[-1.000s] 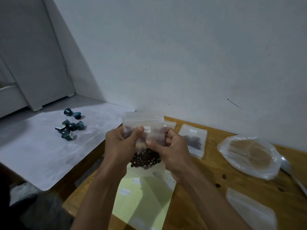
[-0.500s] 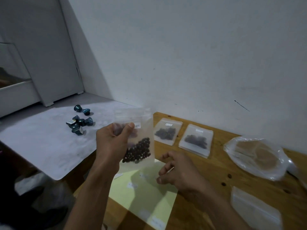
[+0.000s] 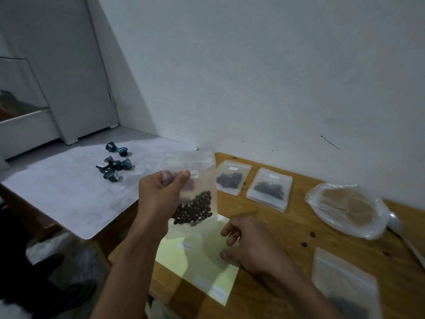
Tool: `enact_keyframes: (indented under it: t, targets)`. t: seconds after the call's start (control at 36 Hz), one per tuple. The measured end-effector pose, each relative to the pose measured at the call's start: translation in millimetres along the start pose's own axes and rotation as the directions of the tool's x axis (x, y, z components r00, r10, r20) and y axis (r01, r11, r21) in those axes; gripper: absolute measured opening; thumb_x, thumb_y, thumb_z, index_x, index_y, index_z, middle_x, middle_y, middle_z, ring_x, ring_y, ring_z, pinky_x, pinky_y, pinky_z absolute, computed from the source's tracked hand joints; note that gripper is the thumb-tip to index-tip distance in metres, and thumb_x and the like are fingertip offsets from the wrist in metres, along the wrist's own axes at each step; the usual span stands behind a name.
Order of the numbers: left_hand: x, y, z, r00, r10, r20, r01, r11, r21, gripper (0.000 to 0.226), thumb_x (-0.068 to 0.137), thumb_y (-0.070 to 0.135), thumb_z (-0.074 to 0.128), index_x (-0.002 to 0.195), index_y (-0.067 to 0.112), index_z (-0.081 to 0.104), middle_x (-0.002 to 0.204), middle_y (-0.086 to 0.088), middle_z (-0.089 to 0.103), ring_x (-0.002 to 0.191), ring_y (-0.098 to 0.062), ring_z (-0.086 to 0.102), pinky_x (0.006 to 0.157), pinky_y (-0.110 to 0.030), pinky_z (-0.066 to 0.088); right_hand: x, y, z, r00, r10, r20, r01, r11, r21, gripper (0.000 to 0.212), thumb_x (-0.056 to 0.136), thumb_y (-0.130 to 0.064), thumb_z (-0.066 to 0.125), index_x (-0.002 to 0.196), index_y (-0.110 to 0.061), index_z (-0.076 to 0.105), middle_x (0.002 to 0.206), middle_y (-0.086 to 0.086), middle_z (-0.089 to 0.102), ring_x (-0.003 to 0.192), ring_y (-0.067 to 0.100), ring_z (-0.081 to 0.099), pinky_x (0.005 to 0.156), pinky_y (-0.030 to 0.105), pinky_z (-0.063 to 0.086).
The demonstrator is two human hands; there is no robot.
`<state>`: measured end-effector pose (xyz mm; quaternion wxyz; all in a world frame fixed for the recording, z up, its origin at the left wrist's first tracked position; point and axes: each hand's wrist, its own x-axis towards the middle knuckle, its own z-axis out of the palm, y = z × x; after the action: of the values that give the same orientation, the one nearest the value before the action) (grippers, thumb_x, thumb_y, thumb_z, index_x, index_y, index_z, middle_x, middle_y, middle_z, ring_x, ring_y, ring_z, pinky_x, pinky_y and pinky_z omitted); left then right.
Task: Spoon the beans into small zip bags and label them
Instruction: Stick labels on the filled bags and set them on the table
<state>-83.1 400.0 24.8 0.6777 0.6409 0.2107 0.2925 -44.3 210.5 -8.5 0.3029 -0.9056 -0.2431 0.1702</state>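
My left hand (image 3: 158,199) pinches a small clear zip bag (image 3: 202,180) upright above the table's left edge. Dark beans (image 3: 194,209) sit in its lower half and a small white label (image 3: 195,175) is stuck near its top. My right hand (image 3: 247,244) hovers with loosely curled fingers over a pale yellow label sheet (image 3: 197,263) and holds nothing. Two filled, labelled bags (image 3: 232,177) (image 3: 269,189) lie flat near the wall. Another zip bag (image 3: 345,284) lies at the lower right with dark beans in its near end.
The wooden table (image 3: 287,229) stands against a white wall. A crumpled clear plastic bag (image 3: 347,210) with brown sheets lies at the right, a metal spoon (image 3: 404,233) beside it. Several teal coffee capsules (image 3: 113,166) sit on a lower white surface (image 3: 57,192) to the left.
One second ago both hands held the bag by its top. My right hand let go and dropped over the label sheet. My left hand holds the bag alone, slightly to the left.
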Motion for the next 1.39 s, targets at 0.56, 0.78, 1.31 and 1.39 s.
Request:
enact_keyframes:
  t: [0.56, 0.78, 1.31, 1.39]
  targets:
    - [77, -31, 73, 0.951, -0.184, 0.249, 0.078, 0.921, 0.382, 0.063, 0.07, 0.016, 0.088, 0.121, 0.019, 0.05, 0.106, 0.0, 0.065, 0.095, -0.019, 0.066, 0.079, -0.036, 0.059, 119, 9, -53, 0.893, 0.311, -0.327, 0.009, 0.712, 0.702, 0.026, 0.087, -0.018, 0.076, 0.105, -0.027, 0.059, 0.103, -0.005, 0.07, 0.085, 0.01, 0.065, 0.068, 0.023, 0.056]
    - [116, -56, 98, 0.969, -0.064, 0.238, -0.103, 0.773, 0.626, 0.071, 0.07, 0.023, 0.089, 0.13, 0.018, 0.052, 0.119, -0.004, 0.064, 0.105, -0.025, 0.063, 0.089, -0.04, 0.056, 166, 13, -45, 0.797, 0.311, -0.517, -0.114, 0.919, 0.377, 0.045, 0.091, -0.019, 0.071, 0.128, -0.024, 0.047, 0.124, 0.006, 0.062, 0.105, 0.024, 0.064, 0.074, 0.027, 0.051]
    - [91, -64, 106, 0.943, 0.127, 0.308, -0.313, 0.652, 0.691, 0.041, 0.092, 0.031, 0.067, 0.127, 0.012, 0.063, 0.128, -0.009, 0.065, 0.111, -0.024, 0.064, 0.081, -0.028, 0.05, 132, 22, -57, 0.88, 0.037, -0.473, -0.154, 0.965, -0.212, 0.025, 0.096, -0.027, 0.059, 0.118, -0.021, 0.067, 0.124, 0.004, 0.06, 0.117, 0.027, 0.048, 0.095, 0.041, 0.041]
    - [69, -56, 106, 0.922, 0.187, 0.339, -0.375, 0.65, 0.661, 0.04, 0.089, 0.036, 0.07, 0.121, 0.012, 0.067, 0.118, -0.005, 0.07, 0.103, -0.018, 0.065, 0.079, -0.027, 0.049, 103, 27, -68, 0.879, 0.03, -0.477, -0.127, 0.977, -0.171, 0.023, 0.092, -0.029, 0.063, 0.113, -0.023, 0.069, 0.119, 0.002, 0.064, 0.111, 0.025, 0.054, 0.086, 0.038, 0.047]
